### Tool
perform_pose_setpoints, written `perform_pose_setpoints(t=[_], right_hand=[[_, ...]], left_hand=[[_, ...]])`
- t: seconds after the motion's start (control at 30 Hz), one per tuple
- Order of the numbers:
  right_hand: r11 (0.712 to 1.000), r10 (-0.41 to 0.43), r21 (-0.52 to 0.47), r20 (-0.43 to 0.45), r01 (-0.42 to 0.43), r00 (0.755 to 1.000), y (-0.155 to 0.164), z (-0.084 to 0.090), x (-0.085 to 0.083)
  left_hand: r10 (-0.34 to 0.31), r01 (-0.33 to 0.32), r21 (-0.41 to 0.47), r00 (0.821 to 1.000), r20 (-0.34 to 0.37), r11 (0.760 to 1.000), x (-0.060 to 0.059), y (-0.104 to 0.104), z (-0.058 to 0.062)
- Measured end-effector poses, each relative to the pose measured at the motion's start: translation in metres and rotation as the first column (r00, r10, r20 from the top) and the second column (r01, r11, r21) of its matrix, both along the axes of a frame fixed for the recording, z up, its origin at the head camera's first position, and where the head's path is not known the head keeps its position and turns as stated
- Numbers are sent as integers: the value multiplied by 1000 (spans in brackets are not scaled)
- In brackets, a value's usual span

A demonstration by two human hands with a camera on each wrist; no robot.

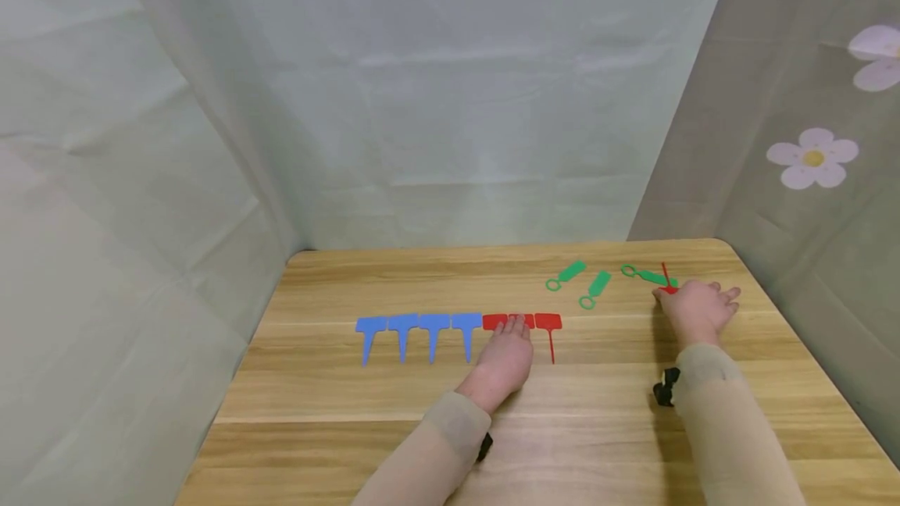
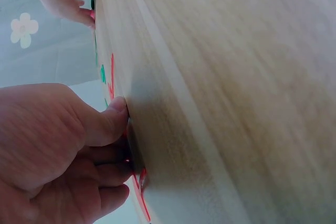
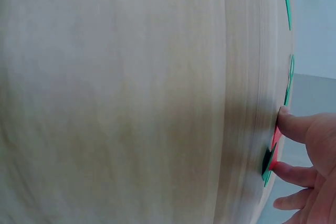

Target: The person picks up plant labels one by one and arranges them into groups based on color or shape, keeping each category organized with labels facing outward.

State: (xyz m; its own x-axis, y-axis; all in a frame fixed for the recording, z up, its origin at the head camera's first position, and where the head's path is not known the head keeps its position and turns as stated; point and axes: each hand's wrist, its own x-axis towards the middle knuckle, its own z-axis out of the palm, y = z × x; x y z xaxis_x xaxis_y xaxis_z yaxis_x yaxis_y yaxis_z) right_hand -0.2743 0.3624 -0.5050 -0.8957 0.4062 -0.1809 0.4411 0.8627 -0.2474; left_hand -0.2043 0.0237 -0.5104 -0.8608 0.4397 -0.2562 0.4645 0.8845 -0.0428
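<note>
My left hand [image 1: 508, 350] lies over the row of T-shaped plant labels, its fingertips touching the middle red label [image 1: 522, 320] and hiding its stem. Beside it are another red label [image 1: 495, 322] on the left and a red label [image 1: 548, 322] on the right with its thin stem toward me. At the far right, my right hand [image 1: 699, 309] pinches a red plant label [image 3: 275, 139] between thumb and fingers. Its stem points away from me, across a green ring-ended tag [image 1: 650, 277]. My palm partly hides this label in the head view.
Several blue T-shaped labels [image 1: 434, 322] continue the row to the left, stems toward me. Two more green ring-ended tags, one farther left [image 1: 573, 271] and one nearer [image 1: 599, 285], lie toward the back. Cloth [image 1: 478, 100] hangs behind the wooden table [image 1: 316, 389].
</note>
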Motion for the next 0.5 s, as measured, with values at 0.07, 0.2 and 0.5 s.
perform_pose_setpoints(t=[0.07, 0.2, 0.5], right_hand=[[1000, -7, 0, -1, 7, 1000, 0, -1, 0], [1000, -19, 6, -10, 19, 1000, 0, -4, -1], [999, -35, -3, -48, 35, 998, -1, -8, -1]], left_hand=[[2, -2, 2, 1000, 6, 1000, 0, 0, 0], [5, -5, 1, 1000, 7, 1000, 0, 0, -1], [5, -5, -1, 1000, 6, 1000, 0, 0, 0]])
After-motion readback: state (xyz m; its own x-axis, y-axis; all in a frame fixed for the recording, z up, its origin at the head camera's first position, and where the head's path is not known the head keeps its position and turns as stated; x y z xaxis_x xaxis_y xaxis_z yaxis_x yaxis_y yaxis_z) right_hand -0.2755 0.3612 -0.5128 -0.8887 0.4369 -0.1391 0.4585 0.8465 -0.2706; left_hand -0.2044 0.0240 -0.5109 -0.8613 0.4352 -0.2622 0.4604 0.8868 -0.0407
